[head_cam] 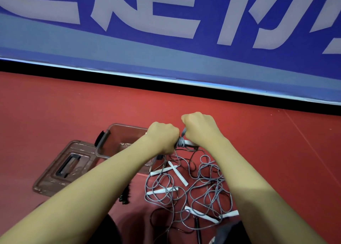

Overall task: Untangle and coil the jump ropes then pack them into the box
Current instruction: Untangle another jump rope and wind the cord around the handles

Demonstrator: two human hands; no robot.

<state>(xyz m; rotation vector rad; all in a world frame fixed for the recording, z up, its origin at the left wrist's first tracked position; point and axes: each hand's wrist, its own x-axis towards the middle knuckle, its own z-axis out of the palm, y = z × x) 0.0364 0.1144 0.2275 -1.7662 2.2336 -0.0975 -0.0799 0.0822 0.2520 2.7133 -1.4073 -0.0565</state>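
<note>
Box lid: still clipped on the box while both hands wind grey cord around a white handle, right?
Not quite. In the head view the lid lies flat on the red floor beside the open, clear box. The rest holds: the left hand and right hand wind grey cord around a white handle.

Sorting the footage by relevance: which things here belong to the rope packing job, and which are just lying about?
Belong to the job:
left hand and right hand, both on the white handle wound with grey cord
tangled ropes
clear box
box lid

Just there:
blue banner
red floor
</note>
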